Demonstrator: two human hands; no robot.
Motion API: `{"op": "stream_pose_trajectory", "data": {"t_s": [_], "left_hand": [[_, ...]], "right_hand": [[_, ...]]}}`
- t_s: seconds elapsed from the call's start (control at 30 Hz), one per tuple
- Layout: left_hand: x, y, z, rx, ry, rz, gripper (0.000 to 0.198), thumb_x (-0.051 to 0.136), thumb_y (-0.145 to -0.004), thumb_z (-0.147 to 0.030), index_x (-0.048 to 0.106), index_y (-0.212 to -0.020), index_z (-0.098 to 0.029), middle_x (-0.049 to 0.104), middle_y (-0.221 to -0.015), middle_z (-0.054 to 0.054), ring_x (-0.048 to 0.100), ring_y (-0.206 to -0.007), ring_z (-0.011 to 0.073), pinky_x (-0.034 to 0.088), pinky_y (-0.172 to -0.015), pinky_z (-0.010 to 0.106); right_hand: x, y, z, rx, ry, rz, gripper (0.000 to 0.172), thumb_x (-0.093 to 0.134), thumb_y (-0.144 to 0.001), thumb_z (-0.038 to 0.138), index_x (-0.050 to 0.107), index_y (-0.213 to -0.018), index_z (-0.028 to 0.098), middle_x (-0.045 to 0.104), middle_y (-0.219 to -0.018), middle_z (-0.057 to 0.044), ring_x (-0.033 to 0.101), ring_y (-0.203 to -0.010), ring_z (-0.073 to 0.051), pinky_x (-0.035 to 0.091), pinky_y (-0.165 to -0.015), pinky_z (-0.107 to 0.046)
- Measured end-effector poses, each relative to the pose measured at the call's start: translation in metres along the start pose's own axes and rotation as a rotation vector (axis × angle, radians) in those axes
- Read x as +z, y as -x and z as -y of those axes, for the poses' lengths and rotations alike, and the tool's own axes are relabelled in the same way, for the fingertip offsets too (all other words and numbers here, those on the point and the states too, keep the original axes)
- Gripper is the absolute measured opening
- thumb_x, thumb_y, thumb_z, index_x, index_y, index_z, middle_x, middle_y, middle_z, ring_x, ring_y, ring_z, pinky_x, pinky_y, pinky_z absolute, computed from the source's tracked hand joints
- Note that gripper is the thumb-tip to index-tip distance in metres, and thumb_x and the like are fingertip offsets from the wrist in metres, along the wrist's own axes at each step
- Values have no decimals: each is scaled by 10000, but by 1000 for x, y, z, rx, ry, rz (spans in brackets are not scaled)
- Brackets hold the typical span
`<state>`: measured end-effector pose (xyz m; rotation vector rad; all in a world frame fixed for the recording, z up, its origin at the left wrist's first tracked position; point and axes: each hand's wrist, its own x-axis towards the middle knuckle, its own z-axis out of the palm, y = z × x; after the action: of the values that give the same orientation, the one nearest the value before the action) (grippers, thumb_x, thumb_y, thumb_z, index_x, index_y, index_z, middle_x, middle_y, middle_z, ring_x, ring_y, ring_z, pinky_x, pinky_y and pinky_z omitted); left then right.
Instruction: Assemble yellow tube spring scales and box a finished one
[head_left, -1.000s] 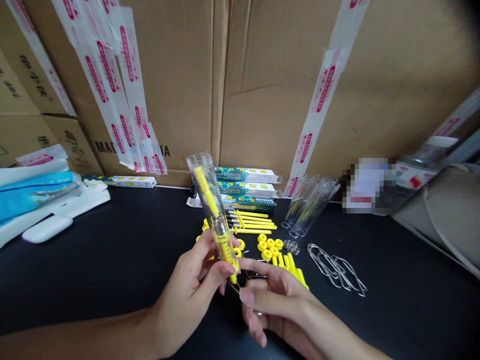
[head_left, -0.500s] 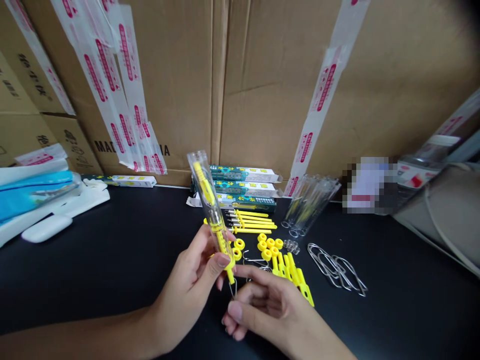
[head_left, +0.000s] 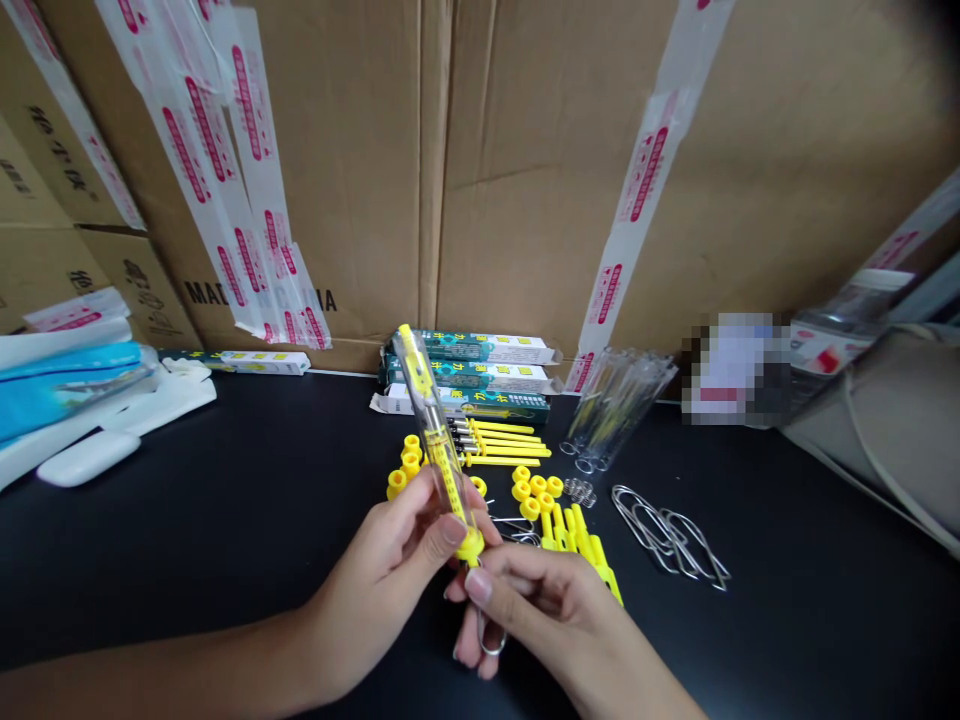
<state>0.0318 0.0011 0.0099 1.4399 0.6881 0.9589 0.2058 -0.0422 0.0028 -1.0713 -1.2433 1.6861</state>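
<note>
My left hand grips a clear plastic tube with a yellow scale rod inside, held tilted with its top leaning away from me. A yellow cap sits at the tube's lower end by my thumb. My right hand is closed just below it, pinching a metal wire hook that hangs from the tube's bottom. Behind my hands lie yellow caps, yellow rods, yellow pegs and small springs on the black table.
Empty clear tubes and wire hooks lie to the right. Printed small boxes stand against taped cardboard cartons. A white object and blue packaging are at far left; a beige device at right.
The yellow rod has slid further into the tube and the cap now sits at its lower end. My right hand moved up under the tube, with the wire hook now hanging below my fingers.
</note>
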Motion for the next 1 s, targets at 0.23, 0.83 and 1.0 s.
{"op": "stream_pose_trajectory", "data": {"t_s": [0.23,0.83,1.0], "left_hand": [[-1,-2,0,-25,-55,64,458,633,-956,-623,723,-1110,-200,792,-1100,89,726,-898,199,570,-812,279],[4,1,-3,-27,-120,126,638,536,-928,-745,760,-1043,-159,656,-621,26,659,-503,186,554,-513,263],[2,2,1,-17,-105,94,544,554,-978,-660,743,-1107,-167,702,-667,21,667,-516,168,576,-590,268]], "right_hand": [[1,-3,-1,-34,-61,-10,512,801,-788,665,739,-731,160,757,-701,-52,652,-610,-119,553,-633,-237],[4,-6,-9,-25,-39,-30,571,782,-742,740,714,-664,179,722,-621,-38,608,-547,-137,532,-602,-276],[4,-8,-3,-26,-49,-64,550,824,-718,712,711,-750,175,733,-661,-34,633,-608,-145,544,-656,-274]]}}
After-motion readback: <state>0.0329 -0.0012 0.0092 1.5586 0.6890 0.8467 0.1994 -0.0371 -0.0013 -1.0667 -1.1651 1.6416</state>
